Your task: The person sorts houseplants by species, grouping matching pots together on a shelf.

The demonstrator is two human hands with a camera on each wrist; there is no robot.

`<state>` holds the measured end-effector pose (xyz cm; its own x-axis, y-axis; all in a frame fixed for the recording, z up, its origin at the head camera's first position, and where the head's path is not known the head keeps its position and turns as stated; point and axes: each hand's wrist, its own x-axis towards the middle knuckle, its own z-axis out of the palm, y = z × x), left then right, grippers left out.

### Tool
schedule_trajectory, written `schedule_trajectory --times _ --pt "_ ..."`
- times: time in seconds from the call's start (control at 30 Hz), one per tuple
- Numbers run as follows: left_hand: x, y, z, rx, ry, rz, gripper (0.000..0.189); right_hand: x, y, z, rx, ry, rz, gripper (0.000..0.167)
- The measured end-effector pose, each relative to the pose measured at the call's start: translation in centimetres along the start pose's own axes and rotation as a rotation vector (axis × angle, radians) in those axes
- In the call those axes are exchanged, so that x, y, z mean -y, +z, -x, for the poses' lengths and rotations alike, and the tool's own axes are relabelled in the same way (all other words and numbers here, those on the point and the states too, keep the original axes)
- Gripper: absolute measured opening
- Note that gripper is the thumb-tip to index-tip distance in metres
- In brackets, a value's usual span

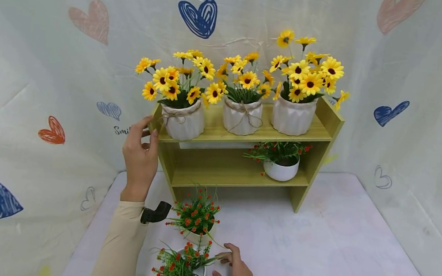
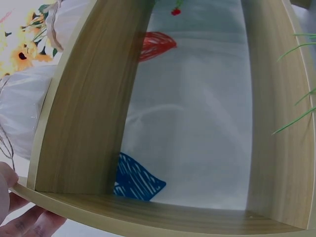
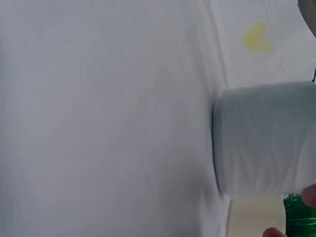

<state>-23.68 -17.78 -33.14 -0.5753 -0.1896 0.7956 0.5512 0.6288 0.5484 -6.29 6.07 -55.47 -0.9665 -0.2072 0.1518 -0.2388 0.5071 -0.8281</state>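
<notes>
My left hand [image 1: 140,152] holds the left side panel of the two-tier wooden shelf [image 1: 210,170]. In the left wrist view its thumb lies on the panel's top end and the fingers [image 2: 37,222] bend behind it. My right hand [image 1: 237,273], fingers loosely bent and apart, is at the right of the nearest potted red-flowered plant [image 1: 176,269]. Its fingertips reach the grassy leaves there. The right wrist view shows a white pot [image 3: 264,140] on its side in that view, with two fingertips by its rim. Another red-flowered plant [image 1: 197,215] stands just behind, before the shelf.
Three white pots of yellow daisies, at left [image 1: 184,121], centre [image 1: 243,118] and right [image 1: 294,116], line the top shelf. A red-flowered plant in a white bowl [image 1: 281,170] sits at the right of the lower tier. A heart-printed curtain [image 1: 31,71] surrounds the white table [image 1: 313,253].
</notes>
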Motion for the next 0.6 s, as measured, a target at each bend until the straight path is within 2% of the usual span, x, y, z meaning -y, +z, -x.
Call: schedule_trajectory --times 0.1,0.27,0.37,0.47,0.6 --pt "-0.1 -0.1 0.0 0.002 -0.002 0.001 0.032 -0.3 0.5 -0.1 0.088 0.046 -0.090 0.076" --pt "-0.1 -0.1 0.0 0.004 -0.004 0.003 0.032 -0.9 1.0 -0.5 0.230 0.038 -0.295 0.064" --pt "-0.1 -0.1 0.0 0.006 -0.003 0.003 0.032 -1.2 1.0 -0.9 0.332 0.044 -0.382 0.065" --pt "-0.1 -0.1 0.0 0.008 -0.002 0.001 0.032 -1.6 1.2 -1.1 0.379 0.053 -0.450 0.085" --pt "-0.1 -0.1 0.0 0.007 0.000 0.000 0.032 -2.0 1.7 -1.0 0.344 0.031 -0.524 0.113"
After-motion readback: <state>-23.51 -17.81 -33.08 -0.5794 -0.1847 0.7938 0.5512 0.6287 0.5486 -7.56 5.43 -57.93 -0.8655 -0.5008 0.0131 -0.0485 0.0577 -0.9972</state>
